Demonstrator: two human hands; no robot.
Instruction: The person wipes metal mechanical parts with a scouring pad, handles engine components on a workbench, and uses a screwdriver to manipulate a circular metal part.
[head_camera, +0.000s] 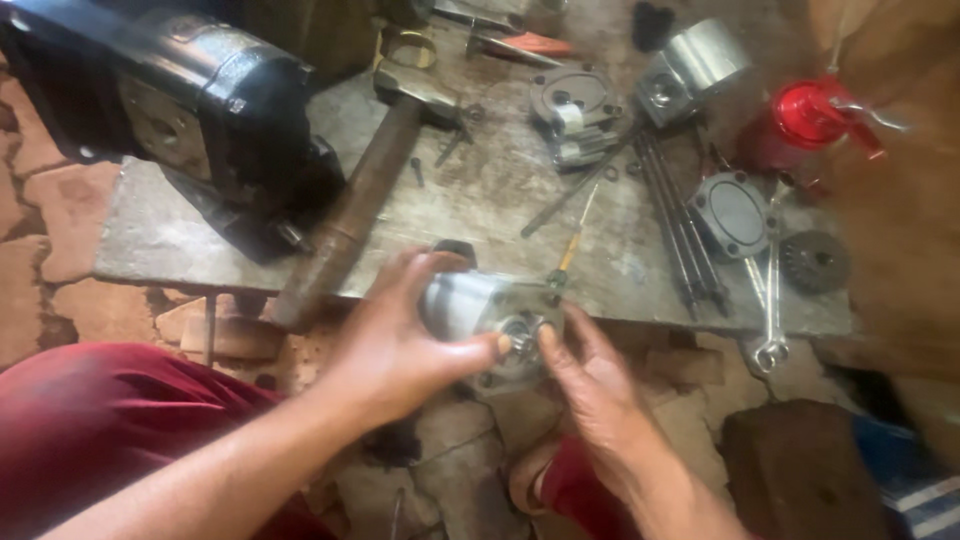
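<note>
My left hand (400, 335) grips a grey metal housing (470, 305) with a round bearing opening (520, 330) in its flanged end, held just off the near edge of a low metal slab (480, 190). My right hand (590, 375) reaches in from below, its fingertips touching the flange beside the opening. A small screwdriver with a yellow-green handle (570, 250) lies on the slab just behind the housing.
A black motor body (200, 100) sits at the slab's left. A big hammer (355, 200) lies diagonally. Further right are a cast part (575, 110), a shiny cylinder (690, 65), long bolts (680, 225), a round cover (735, 215), a gear (812, 262), a spanner (772, 310) and a red oil can (810, 115).
</note>
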